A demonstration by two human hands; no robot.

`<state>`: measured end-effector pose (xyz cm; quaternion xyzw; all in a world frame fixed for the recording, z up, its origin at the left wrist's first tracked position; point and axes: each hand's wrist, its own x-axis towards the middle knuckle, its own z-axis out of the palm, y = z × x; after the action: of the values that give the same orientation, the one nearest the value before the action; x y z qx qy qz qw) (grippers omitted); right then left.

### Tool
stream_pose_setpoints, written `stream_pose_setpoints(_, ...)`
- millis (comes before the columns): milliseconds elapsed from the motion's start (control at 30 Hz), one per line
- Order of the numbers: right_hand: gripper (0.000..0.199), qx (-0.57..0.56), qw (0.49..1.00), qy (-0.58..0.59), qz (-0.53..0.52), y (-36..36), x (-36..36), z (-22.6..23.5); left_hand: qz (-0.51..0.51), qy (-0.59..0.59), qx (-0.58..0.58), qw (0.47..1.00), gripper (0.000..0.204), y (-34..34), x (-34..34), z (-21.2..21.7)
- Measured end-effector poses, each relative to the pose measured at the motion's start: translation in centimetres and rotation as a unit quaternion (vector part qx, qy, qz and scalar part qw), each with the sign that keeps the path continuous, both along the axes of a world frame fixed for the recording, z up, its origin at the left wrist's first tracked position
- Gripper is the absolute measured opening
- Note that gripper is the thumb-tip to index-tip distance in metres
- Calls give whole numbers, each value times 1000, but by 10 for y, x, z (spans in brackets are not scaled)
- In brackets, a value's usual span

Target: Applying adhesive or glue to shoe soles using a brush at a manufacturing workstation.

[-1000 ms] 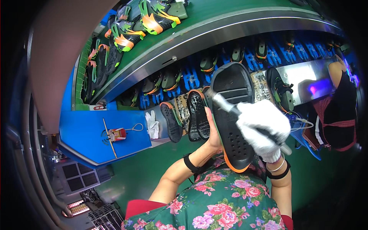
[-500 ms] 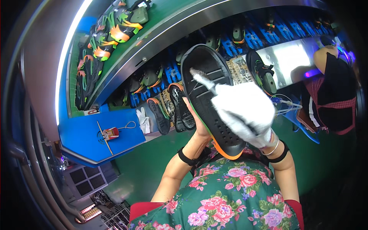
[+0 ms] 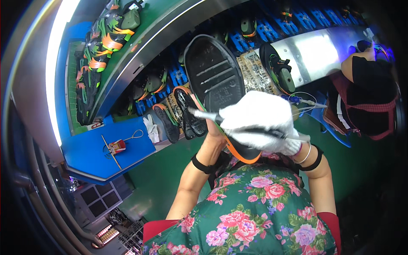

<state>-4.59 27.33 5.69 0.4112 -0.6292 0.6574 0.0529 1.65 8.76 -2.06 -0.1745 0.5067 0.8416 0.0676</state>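
A black shoe sole [image 3: 216, 70] with an orange end is tilted up in front of me, its hollow inner side toward me. My left hand [image 3: 215, 137], bare, grips it along the left edge; part of the fingers is hidden behind the sole. My right hand [image 3: 259, 121], in a white knit glove, is closed round a thin brush [image 3: 205, 115]. The brush tip lies over the sole's left rim, near my left hand; whether it touches I cannot tell. The glove covers the sole's lower part.
Left stands a blue table [image 3: 89, 157] with a red wire-handled tool [image 3: 117, 146]. Beside it lie a white glove [image 3: 151, 128], a dark sole [image 3: 166, 123] and wet-looking black soles [image 3: 187, 108]. A black-green shoe [image 3: 277, 70] rests by a metal plate [image 3: 308, 51]. A person [image 3: 369, 93] is at right.
The brush has moved from inside the sole's far end down to its left rim. My right hand has shifted slightly nearer and left. The sole sits a little further left in view.
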Motion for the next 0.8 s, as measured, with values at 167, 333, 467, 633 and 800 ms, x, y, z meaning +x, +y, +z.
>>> stream_pose_setpoints(167,36,82,986,123,-73,0,2,-9,23,15,355,934,113,3,-12,-12)
stream_pose_setpoints(333,28,60,997,29,-42,9,-13,-11,12,77,337,938,102,4,-25,10)
stream_pose_setpoints(467,33,93,985,143,-36,5,-16,-24,38,8,293,955,118,8,-41,16)
stream_pose_setpoints(633,34,60,998,6,25,15,-29,-14,-22,71,262,962,124,3,-53,25)
stream_pose_setpoints(800,31,75,989,126,-4,6,-24,-21,-31,79,298,951,119,-5,-61,18)
